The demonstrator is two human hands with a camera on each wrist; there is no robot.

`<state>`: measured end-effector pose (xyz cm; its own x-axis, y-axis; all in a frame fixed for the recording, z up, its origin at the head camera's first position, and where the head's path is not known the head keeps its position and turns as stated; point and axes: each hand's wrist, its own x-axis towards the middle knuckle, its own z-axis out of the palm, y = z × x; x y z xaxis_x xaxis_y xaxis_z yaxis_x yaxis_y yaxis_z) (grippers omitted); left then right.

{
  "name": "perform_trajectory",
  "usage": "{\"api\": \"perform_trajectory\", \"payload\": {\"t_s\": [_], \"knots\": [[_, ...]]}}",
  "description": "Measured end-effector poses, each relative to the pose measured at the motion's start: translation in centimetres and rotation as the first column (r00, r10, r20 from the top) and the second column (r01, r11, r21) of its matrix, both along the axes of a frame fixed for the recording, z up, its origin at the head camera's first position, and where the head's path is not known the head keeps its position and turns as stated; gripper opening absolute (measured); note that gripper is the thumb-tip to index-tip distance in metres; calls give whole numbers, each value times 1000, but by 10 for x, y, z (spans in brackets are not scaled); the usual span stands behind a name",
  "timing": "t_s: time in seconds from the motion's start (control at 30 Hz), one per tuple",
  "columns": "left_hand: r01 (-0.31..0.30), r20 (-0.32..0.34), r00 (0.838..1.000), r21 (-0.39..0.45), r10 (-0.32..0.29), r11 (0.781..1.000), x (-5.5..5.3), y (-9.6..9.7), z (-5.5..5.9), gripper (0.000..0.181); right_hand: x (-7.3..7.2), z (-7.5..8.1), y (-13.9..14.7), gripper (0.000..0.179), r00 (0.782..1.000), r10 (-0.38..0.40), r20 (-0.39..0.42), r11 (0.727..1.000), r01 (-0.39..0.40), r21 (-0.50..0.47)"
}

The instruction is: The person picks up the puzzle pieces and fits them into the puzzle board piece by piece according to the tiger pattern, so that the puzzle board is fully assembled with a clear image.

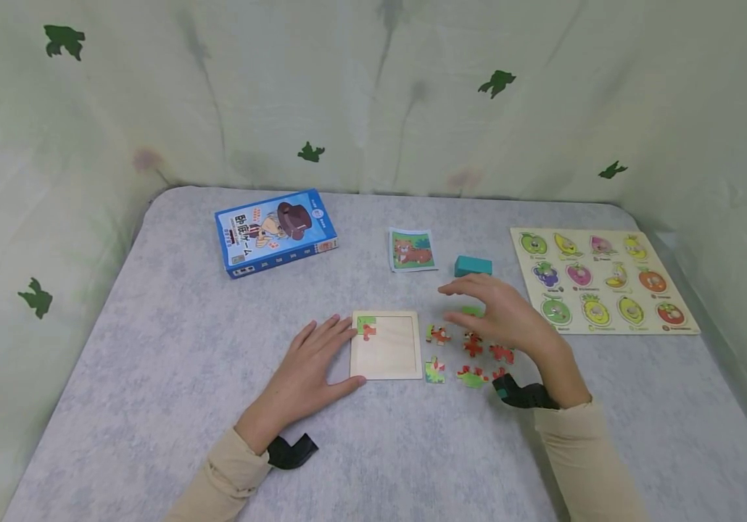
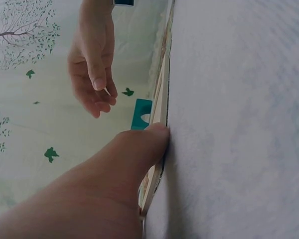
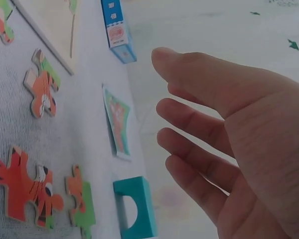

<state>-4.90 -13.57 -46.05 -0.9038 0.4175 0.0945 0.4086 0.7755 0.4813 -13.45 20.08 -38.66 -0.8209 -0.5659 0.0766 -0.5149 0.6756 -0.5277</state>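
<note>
My left hand (image 1: 311, 370) rests with spread fingers at the left side of a small wooden puzzle tray (image 1: 396, 359), thumb by the near corner. In the tray's far left corner lies a green and orange jigsaw piece (image 1: 367, 326). Several loose jigsaw pieces with orange tiger-like patterns (image 3: 40, 92) lie on the cloth to the right of the tray. Over these pieces hovers my right hand (image 1: 504, 312), its fingers loosely bent and nothing between them. Part of the loose group is hidden beneath that hand and wrist.
A picture card (image 1: 413, 251) lies beyond the tray, beside a teal block (image 1: 473, 266) with a rounded cutout. At the back left is a blue game box (image 1: 275, 232). A fruit puzzle board (image 1: 598, 283) lies on the right. Curtains (image 1: 360, 87) surround the table.
</note>
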Motion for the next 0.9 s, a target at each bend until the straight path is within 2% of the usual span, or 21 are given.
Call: {"api": "perform_trajectory", "payload": {"t_s": [0.27,0.47,0.9], "knots": [[1,-2,1000,2,-1,1000,0,0,-1,84,-9,-11,12,44,1000,-7,18,1000,7,3],[-1,2,1000,-1,1,1000,0,0,-1,84,-16,-19,20,46,997,-31,73,999,29,25],[1,-1,1000,6,-1,1000,1,-1,0,84,-22,-32,34,49,976,-135,173,986,115,122]]}}
